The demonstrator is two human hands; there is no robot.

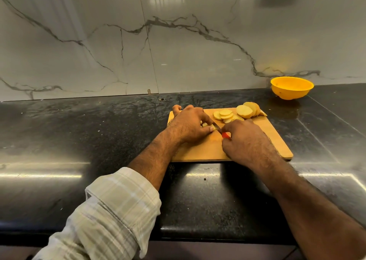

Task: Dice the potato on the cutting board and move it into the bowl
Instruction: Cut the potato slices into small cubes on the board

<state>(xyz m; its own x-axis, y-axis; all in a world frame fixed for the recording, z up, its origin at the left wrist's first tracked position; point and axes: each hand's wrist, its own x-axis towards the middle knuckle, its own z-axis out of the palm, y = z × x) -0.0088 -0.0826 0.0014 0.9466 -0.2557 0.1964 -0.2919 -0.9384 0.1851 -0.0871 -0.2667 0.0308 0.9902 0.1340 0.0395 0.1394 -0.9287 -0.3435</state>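
A wooden cutting board lies on the black counter. Round potato slices are spread at its far side, with a bigger stack of slices to their right. My left hand curls over a small potato piece near the board's left end and pins it down. My right hand grips a knife by its red handle. The blade points up-left into the piece under my left fingers. A yellow bowl stands off the board at the far right and looks empty.
The black stone counter runs left and right of the board, backed by a marble wall. The counter's front edge lies close below my forearms. A wet patch shows between the bowl and the board.
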